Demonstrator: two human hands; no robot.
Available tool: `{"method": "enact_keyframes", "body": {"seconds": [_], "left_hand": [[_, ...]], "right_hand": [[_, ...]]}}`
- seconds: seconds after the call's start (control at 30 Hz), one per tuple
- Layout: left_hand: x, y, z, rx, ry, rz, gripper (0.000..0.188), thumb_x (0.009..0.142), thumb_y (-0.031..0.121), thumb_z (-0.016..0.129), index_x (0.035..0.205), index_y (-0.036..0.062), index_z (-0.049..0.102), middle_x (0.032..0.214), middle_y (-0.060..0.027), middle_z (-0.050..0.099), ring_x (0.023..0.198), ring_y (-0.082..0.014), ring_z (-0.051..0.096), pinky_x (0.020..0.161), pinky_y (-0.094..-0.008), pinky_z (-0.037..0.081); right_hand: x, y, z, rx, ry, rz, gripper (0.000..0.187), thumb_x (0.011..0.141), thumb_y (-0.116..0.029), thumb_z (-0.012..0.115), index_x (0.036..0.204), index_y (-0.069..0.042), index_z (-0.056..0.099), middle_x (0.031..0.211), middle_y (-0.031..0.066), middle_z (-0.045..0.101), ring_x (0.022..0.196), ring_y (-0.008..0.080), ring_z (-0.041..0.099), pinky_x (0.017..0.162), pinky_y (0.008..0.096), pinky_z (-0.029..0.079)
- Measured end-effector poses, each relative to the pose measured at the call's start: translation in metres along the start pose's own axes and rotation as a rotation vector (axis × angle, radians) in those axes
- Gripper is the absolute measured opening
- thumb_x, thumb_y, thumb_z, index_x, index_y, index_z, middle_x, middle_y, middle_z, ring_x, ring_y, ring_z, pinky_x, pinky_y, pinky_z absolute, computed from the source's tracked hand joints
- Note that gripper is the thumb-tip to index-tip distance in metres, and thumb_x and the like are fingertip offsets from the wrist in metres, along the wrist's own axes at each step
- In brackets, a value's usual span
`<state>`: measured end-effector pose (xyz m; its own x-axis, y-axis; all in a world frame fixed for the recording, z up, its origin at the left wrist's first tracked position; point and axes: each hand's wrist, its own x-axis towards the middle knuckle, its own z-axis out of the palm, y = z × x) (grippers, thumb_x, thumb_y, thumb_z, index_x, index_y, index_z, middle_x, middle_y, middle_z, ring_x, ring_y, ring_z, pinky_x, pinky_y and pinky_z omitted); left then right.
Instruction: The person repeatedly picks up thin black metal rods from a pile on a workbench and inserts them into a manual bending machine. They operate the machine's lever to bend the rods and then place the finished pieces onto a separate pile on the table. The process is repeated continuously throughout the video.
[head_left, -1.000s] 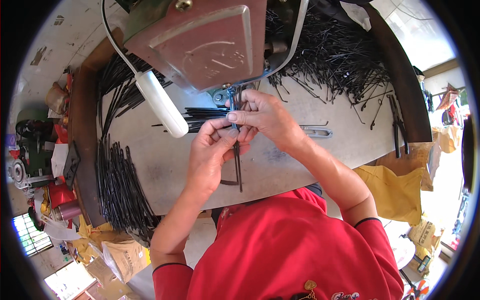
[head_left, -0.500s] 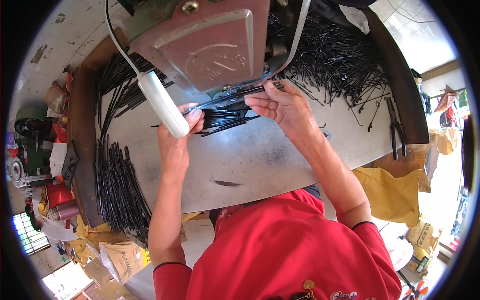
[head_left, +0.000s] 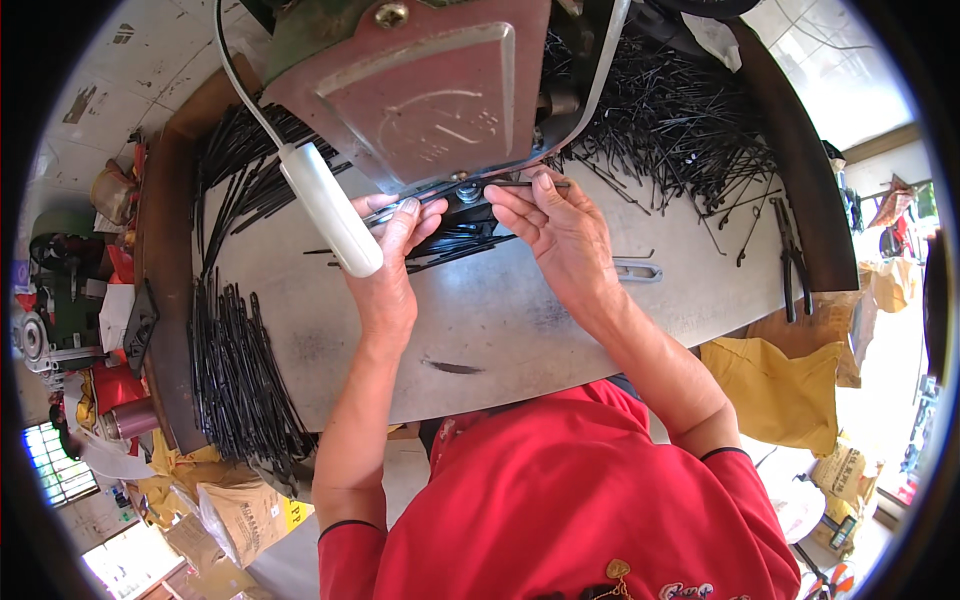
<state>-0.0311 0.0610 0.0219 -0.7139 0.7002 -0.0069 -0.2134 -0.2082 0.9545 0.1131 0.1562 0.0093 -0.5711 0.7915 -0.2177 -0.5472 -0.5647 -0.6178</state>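
A thin black metal rod (head_left: 512, 183) lies across the underside of a machine with a reddish-brown cover (head_left: 420, 90). My right hand (head_left: 562, 235) pinches its right part between thumb and fingertips. My left hand (head_left: 392, 255) is closed on thin dark rods (head_left: 383, 214) to the left of the machine's small round metal tool (head_left: 468, 192). A white lamp (head_left: 335, 210) hides part of that hand. Below the tool, several black rods (head_left: 455, 245) rest on the metal tabletop (head_left: 480, 340).
Bundled black rods (head_left: 240, 370) line the left side, with more rods (head_left: 255, 165) behind. A tangled heap of bent rods (head_left: 680, 120) fills the back right. Pliers (head_left: 790, 260) lie by the raised right rim (head_left: 815, 190). A slotted metal piece (head_left: 638, 271) sits right of my forearm.
My left hand has shifted right and slightly down, nearer the tool. My right hand has dropped slightly, and the slotted metal piece beside it now shows more fully.
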Motion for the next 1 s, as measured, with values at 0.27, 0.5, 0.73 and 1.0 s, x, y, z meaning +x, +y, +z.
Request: {"method": "enact_keyframes", "body": {"seconds": [0.27,0.5,0.73,1.0], "left_hand": [[-0.002,-0.007,0.008,-0.060,0.030,-0.001,0.020,0.090,0.000,0.056,0.103,-0.0001,0.042,0.093,-0.0204,0.064,0.086,-0.0292,0.069,0.074,-0.0287,0.058],[0.000,-0.004,0.004,-0.086,0.041,-0.044,0.016,0.090,0.001,0.056,0.102,-0.0013,0.044,0.094,-0.0192,0.064,0.088,-0.0293,0.069,0.076,-0.0284,0.059],[0.001,-0.005,-0.008,-0.205,0.092,-0.212,0.019,0.088,-0.001,0.059,0.101,-0.0040,0.045,0.093,-0.0207,0.063,0.086,-0.0299,0.069,0.073,-0.0285,0.060],[0.004,-0.003,0.002,-0.187,0.066,-0.165,0.020,0.087,-0.002,0.059,0.101,-0.0032,0.044,0.094,-0.0194,0.063,0.085,-0.0302,0.069,0.073,-0.0282,0.060]], "right_hand": [[0.003,0.004,-0.006,0.021,0.016,-0.036,0.023,0.097,-0.019,0.052,0.107,0.001,0.051,0.105,0.0196,0.062,0.101,0.0266,0.065,0.087,0.0340,0.055],[0.004,0.005,-0.004,0.019,0.030,-0.024,0.022,0.097,-0.018,0.053,0.105,0.002,0.051,0.102,0.0197,0.063,0.099,0.0286,0.065,0.086,0.0339,0.056],[-0.003,-0.001,0.007,-0.185,-0.015,-0.063,0.023,0.097,-0.018,0.053,0.105,0.003,0.050,0.102,0.0201,0.062,0.099,0.0295,0.065,0.087,0.0359,0.055],[0.002,-0.004,0.003,-0.086,0.028,-0.056,0.023,0.097,-0.017,0.051,0.106,0.004,0.049,0.103,0.0211,0.062,0.098,0.0285,0.065,0.087,0.0363,0.055]]}}
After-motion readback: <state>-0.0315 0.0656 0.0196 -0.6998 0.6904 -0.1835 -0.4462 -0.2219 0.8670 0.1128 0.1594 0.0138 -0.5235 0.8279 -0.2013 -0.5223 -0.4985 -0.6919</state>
